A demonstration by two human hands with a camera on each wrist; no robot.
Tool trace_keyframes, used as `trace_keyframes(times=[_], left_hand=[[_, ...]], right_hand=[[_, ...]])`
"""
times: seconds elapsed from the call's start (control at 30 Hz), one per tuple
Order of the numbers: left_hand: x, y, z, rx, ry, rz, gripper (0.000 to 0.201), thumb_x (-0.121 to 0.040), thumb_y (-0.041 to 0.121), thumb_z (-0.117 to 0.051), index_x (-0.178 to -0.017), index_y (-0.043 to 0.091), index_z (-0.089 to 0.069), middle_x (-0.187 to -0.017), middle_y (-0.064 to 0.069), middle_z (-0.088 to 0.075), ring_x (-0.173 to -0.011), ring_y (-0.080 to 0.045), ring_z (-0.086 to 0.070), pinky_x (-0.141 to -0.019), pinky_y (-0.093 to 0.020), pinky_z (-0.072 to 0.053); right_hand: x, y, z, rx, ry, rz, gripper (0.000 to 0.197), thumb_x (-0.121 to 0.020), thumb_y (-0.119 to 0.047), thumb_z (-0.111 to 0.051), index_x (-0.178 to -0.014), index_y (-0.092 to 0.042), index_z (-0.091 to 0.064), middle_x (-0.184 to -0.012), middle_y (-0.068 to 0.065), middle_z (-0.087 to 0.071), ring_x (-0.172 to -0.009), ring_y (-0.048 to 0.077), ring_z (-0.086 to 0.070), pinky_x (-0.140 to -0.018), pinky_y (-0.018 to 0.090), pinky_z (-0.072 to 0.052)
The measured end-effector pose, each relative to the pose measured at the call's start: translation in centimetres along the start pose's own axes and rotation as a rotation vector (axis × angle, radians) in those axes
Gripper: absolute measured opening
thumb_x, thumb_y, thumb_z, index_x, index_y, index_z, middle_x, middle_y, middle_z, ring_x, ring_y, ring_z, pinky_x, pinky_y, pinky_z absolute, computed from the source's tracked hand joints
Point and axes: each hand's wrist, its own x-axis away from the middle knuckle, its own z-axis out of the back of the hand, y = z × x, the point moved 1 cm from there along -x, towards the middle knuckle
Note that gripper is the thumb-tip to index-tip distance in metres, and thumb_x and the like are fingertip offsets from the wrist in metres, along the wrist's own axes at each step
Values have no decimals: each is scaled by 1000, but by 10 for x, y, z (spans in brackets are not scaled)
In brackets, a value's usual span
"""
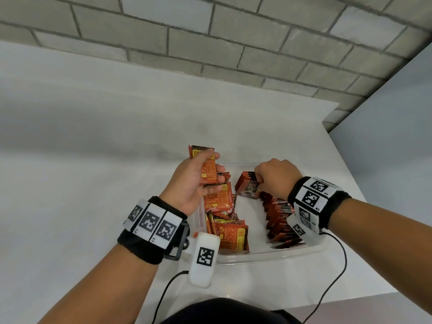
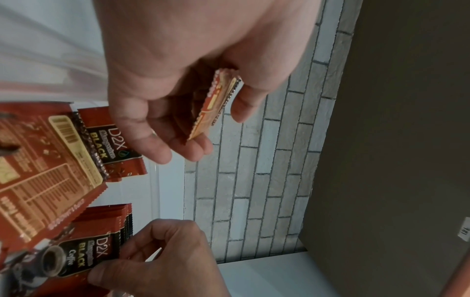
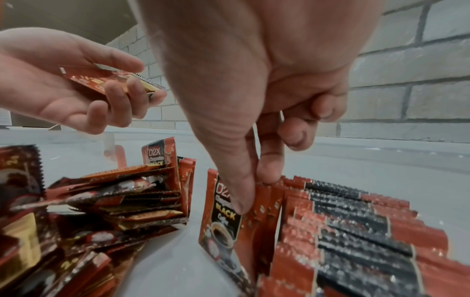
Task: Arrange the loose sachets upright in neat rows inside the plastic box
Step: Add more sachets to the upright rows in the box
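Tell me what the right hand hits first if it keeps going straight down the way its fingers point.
The right hand already pinches the front sachet of the upright row. Straight down, it would likely press that sachet onto the plastic box floor; depth is unclear.

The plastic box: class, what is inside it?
Inside the plastic box: an upright row of sachets under the right hand, and a loose pile. The left hand hides the pile's far end.

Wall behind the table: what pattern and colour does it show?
Grey brick wall with darker mortar lines, clearest in the head view.
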Motion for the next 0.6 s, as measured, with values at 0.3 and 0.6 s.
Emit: trace_keyframes(times=[0.3, 0.6], left_hand=[[0, -3, 0, 21, 15, -3, 15, -99, 21, -42, -98, 10, -53, -75, -9, -66, -60, -23, -65, -65, -35, -54], [2, -4, -30, -194, -200, 17, 14, -94, 9, -54, -107, 13, -60, -97, -11, -70, -85, -26, -70, -72, -38, -60]], right_hand=[[7, 15, 10, -164, 89, -54, 17, -86, -33, -63, -95, -18, -62, -92, 2, -64, -74, 18, -53, -63, 27, -40], [51, 18, 54, -976, 139, 52, 15, -84, -38, -67, -97, -30, -66, -85, -9, -66, -67, 5, -58, -66, 24, -46]])
